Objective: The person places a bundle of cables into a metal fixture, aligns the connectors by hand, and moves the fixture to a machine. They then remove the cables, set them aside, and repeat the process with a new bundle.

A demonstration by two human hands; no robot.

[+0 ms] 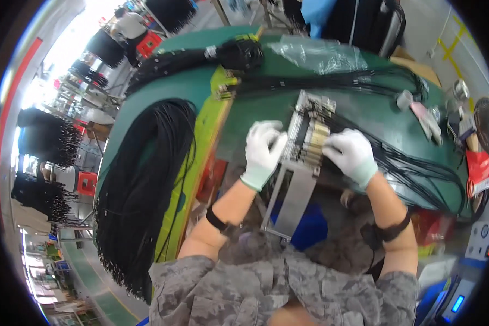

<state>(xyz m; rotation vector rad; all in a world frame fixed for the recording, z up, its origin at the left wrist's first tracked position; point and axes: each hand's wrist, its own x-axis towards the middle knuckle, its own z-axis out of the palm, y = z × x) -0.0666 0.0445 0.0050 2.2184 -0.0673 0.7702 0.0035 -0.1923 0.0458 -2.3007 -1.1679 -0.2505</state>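
- Between the two gloved hands, over the near edge of the green counter (243, 117), stands a silver-grey metal fixture (298, 191), long and narrow, its upper part crossed by a ladder of small parts and its lower part a plain flat plate beside an open frame.
- Across its upper part sits a row of slim tan blocks (317, 135), pale and stacked side by side, with dark gaps between; their finer detail is blurred.
- From the fixture's right side, thin black cables (413, 158) fan out over the counter and loop back near its edge.
- Left hand (263, 149), in a white glove with a pale green cuff: fingers half curled, thumb toward the fixture's left edge; whether they grip anything cannot be told.
- Right hand (353, 155), gloved alike: fingers bent close together at the blocks' right ends; blur hides whether they pinch one.
- Left of the fixture, beyond a yellow-green strip (172, 231), lies a thick hank of black cable (133, 190).
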